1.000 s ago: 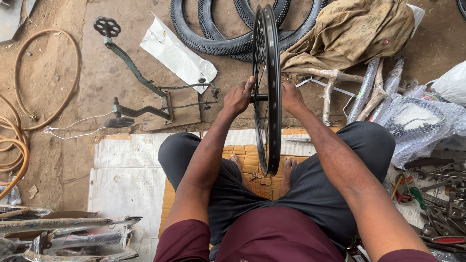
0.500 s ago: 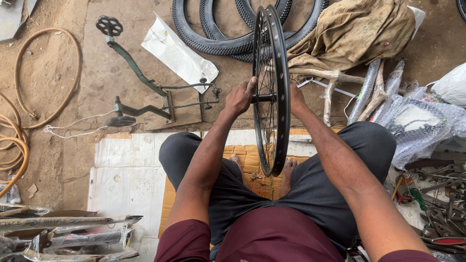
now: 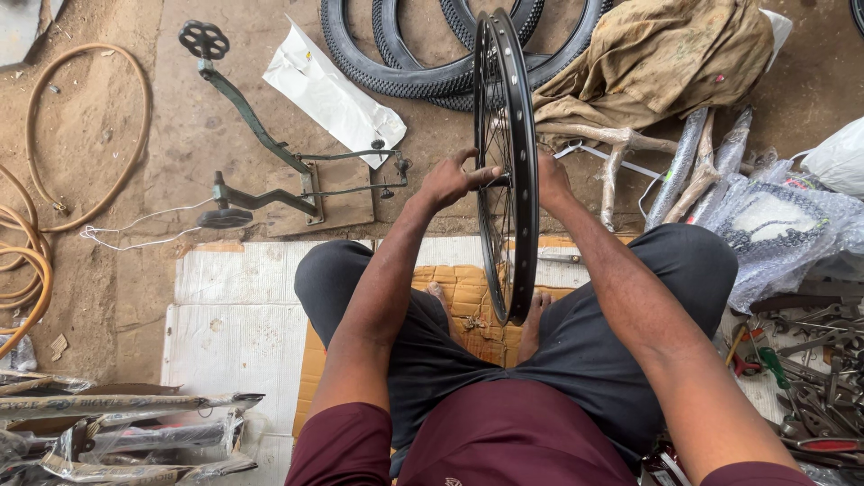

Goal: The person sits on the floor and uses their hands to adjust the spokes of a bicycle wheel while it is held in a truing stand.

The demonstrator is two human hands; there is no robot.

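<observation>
the left hand [image 3: 453, 180] sits at the middle of the black wheel rim [image 3: 520, 135], on its left face. its fingers [image 3: 481, 173] are stretched out and lie close together, pointing into the hub area, with the thumb raised above them; they touch the centre of the wheel, though what exactly they pinch there is hidden behind the spokes. the right hand [image 3: 551, 180] is on the other side of the rim at the same height. only its back and knuckles show, so whether its fingers are curled or spread cannot be told; it rests against the hub side of the wheel.

the rim stands upright on edge between the person's legs, seen nearly edge-on, its lower end resting by the bare feet on a sheet of brown cardboard [image 3: 468, 292]. both forearms reach forward from maroon sleeves, over dark trousers.

beyond the wheel lie two black tyres [image 3: 396, 72] on the dirt floor, with a crumpled tan cloth [image 3: 666, 54] just right of them. to the left of the hands are a green metal stand [image 3: 261, 144] with a pedal and a white plastic bag [image 3: 328, 94]. an orange hose [image 3: 36, 216] loops at the far left. wrapped parts in clear plastic [image 3: 774, 225] and a heap of hand tools [image 3: 801, 378] lie at the right.
</observation>
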